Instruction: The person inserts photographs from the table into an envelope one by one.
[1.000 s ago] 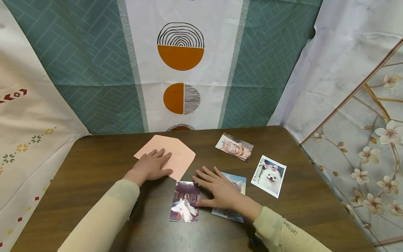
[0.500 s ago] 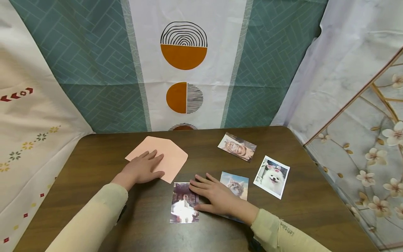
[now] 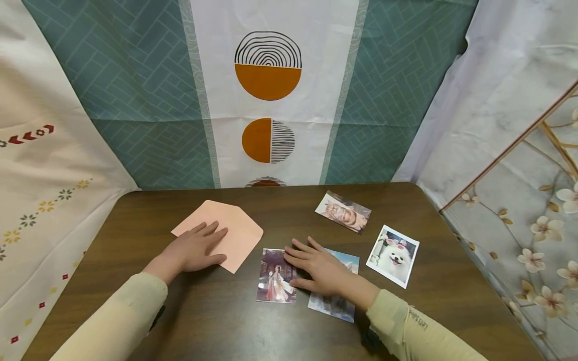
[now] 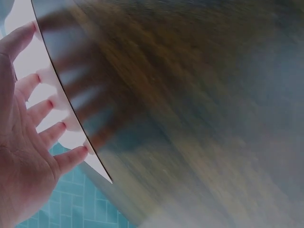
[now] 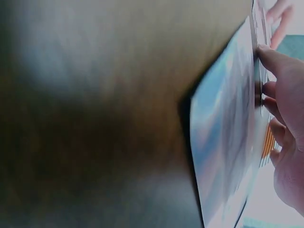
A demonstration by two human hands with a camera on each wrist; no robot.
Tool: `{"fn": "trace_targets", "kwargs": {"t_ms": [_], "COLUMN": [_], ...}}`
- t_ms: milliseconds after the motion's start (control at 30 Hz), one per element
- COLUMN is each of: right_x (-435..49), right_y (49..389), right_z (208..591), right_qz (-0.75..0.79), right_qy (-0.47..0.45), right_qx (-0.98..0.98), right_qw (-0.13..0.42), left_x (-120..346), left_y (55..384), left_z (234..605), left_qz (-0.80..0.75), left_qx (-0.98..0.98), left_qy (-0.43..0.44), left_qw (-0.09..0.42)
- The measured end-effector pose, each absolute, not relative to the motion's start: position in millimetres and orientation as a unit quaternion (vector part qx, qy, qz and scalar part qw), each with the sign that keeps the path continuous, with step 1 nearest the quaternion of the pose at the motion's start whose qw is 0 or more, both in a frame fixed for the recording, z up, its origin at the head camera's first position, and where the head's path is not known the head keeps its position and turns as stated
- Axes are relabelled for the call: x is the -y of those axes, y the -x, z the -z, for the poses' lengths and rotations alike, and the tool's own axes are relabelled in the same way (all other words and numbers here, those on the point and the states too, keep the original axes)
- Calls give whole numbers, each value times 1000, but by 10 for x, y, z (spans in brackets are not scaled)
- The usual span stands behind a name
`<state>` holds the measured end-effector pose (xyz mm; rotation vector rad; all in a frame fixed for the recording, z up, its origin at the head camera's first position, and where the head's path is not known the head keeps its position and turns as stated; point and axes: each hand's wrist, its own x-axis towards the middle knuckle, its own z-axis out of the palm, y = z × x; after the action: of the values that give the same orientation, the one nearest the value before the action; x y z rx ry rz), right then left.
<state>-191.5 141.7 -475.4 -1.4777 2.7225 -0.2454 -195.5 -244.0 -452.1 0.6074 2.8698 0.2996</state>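
My left hand [image 3: 191, 250] rests with spread fingers on a pink envelope [image 3: 239, 238], which lies with its pointed flap side facing away. In the left wrist view the fingertips of the left hand [image 4: 28, 152] press on the pale envelope [image 4: 99, 168] near its edge. My right hand [image 3: 320, 271] has its fingertips on the right side of a photo card [image 3: 271, 281] showing a figure in a long white and red dress. Partly hidden beneath that hand lies a kitten photo [image 3: 338, 308], whose blue surface [image 5: 209, 142] shows large in the right wrist view.
An orange cat photo [image 3: 344, 213] lies tilted toward the back right of the brown wooden table [image 3: 217, 321]. Nearer the right edge is a white-bordered photo of a fluffy white dog [image 3: 394, 256]. Patterned cloths [image 3: 149, 100] hang behind and at both sides.
The left hand has slid the envelope left and nearer to me. The right hand has shifted the dress photo slightly away and to the right. The view has turned slightly.
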Motion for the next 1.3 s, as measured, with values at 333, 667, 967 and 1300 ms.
{"fn": "trace_targets", "kwargs": {"t_ms": [333, 667, 967, 1300], "right_x": [-1526, -1558, -1572, -1561], "right_y": [2066, 2105, 2123, 2190], "right_z": [4756, 4758, 4748, 4723], "right_qz": [90, 106, 134, 115], "right_qy": [462, 464, 467, 471], "right_qx": [-882, -879, -874, -874], "right_qw": [15, 25, 20, 45], "left_x": [2534, 2494, 1976, 1984], "left_y": [1844, 1817, 1733, 1732], "left_z": [4493, 4463, 4513, 4592], "left_qz": [-107, -106, -120, -127], "left_qx": [-964, -965, -986, -982], "left_qy": [-224, -220, -103, -117], "left_qw": [98, 91, 51, 80]}}
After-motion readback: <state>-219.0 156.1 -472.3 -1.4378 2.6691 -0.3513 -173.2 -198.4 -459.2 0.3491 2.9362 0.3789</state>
